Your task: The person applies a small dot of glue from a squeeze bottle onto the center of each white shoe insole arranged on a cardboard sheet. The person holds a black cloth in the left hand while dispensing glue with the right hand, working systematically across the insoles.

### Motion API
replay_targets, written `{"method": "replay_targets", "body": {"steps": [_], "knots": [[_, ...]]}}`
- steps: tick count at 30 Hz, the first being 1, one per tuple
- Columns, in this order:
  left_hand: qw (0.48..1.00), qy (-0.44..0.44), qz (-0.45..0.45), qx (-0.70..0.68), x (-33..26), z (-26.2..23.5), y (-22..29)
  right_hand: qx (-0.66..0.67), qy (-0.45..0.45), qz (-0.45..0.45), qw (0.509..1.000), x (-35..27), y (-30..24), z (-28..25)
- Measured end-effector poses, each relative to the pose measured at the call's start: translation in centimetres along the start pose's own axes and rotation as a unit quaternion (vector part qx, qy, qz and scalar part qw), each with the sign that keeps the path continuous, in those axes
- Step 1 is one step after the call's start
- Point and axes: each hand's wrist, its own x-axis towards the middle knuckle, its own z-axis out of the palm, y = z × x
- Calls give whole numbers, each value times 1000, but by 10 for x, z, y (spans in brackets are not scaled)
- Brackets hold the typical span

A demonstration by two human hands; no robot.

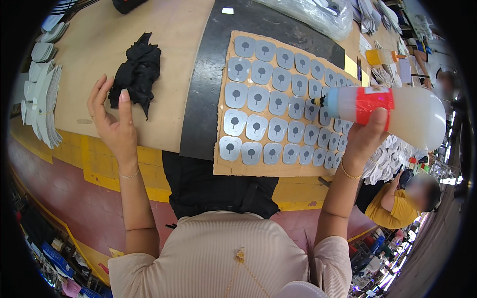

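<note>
My right hand [368,130] grips a translucent squeeze bottle [420,116] with a red band and a pale blue collar. The bottle lies tilted nearly sideways, its dark nozzle pointing left above a cardboard sheet [221,166]. Rows of grey rounded patches [257,99], each with a dark tree shape, cover that sheet. How high the nozzle is over the patches I cannot tell. On the left, my left hand [115,116] has its fingers spread beside a crumpled black cloth [136,72]. Its index fingertip is at the cloth's lower edge; whether they touch is unclear.
Under the cardboard lies a black mat [198,109] on the tan table [169,59]. Stacked white pieces [45,99] line the left edge. A clear plastic bag [318,17] and a yellow bottle [381,56] are at the far right. A person in a yellow shirt [395,206] is to the right.
</note>
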Motion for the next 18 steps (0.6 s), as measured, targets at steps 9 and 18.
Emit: {"method": "replay_targets", "body": {"steps": [9,18], "knots": [[1000,-1,2,14,0,0,0,99,2,43,994,0,4,6],[1000,3,0,-1,0,0,-1,87,-55,35,994,-15,4,17]]}}
